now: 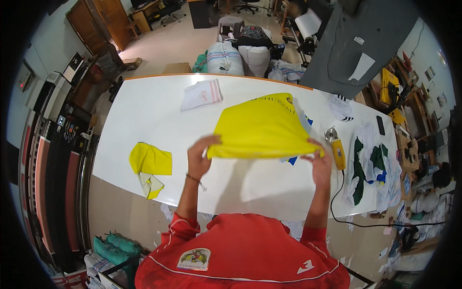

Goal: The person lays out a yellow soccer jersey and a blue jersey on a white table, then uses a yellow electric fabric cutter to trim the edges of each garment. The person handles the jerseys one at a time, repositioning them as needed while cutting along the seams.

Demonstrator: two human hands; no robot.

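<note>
A yellow fabric panel (260, 126) with dark lettering near its far edge is stretched between my hands over the white table (144, 111). My left hand (200, 153) grips its near left corner, and my right hand (319, 161) pinches the near right corner. The near edge is lifted and casts a shadow on the tabletop. Beneath the panel's right side, bits of blue and white cloth peek out. Left of my left hand lies a smaller yellow fabric piece (153, 161), partly folded over to its pale underside.
A yellow electric cloth cutter (339, 153) stands at the right, its black cord trailing off the table. Green and white scraps (375, 164) and a black phone (380, 125) lie beyond it. Folded white cloth (201, 95) rests at the far side; stuffed sacks (224, 59) stand behind the table.
</note>
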